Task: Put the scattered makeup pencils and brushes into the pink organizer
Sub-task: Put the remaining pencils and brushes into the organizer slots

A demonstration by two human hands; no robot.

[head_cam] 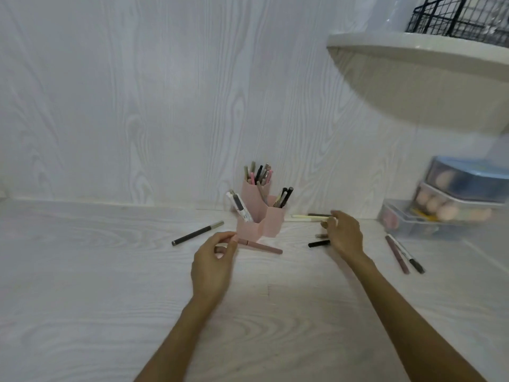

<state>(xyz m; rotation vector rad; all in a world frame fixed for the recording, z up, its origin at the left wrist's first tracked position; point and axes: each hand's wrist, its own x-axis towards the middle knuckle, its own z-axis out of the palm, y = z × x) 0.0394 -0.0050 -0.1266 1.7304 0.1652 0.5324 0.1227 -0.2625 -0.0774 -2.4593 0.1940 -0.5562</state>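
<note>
The pink organizer (271, 220) stands near the back wall, with several pencils upright in its tubes. My left hand (213, 261) pinches the end of a pink pencil (261, 246) that lies in front of the organizer. My right hand (344, 234) is over a cream pencil (305, 219) and a black pencil (316, 244), fingertips at the cream one; I cannot tell whether it grips. A dark pencil with a silver cap (197, 233) lies to the left. Two more pencils (403, 253) lie at the right.
Clear plastic boxes (429, 216) with makeup sponges are stacked at the right. A white curved shelf (421, 48) with a black wire basket (460, 16) overhangs the right side. The white wood-grain table (96, 285) meets a matching wall.
</note>
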